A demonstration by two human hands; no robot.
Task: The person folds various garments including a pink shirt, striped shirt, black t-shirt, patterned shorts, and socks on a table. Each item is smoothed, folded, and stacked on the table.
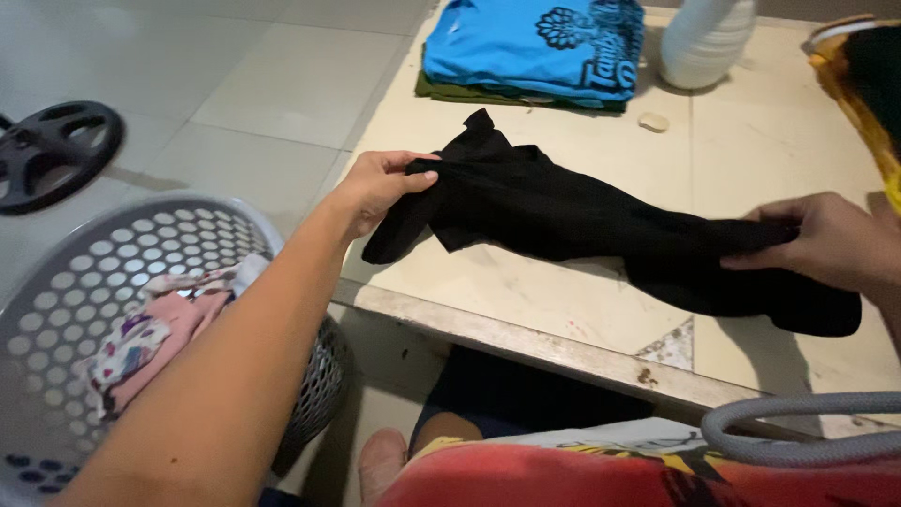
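Observation:
A black garment (pixel 582 221) lies stretched across the cream tabletop (pixel 563 310). My left hand (pixel 375 188) pinches its left end near the table's left edge. At the right, my right hand (pixel 826 239) grips the other end, fingers closed over the cloth. The garment is bunched and twisted between the two hands, partly lifted at the left.
A folded stack with a blue printed shirt (pixel 530 42) on top sits at the table's far side, next to a white ribbed jar (pixel 704 38). A grey perforated laundry basket (pixel 84 282) with pink and floral clothes stands on the tiled floor at left. A grey hose (pixel 798 427) curves at lower right.

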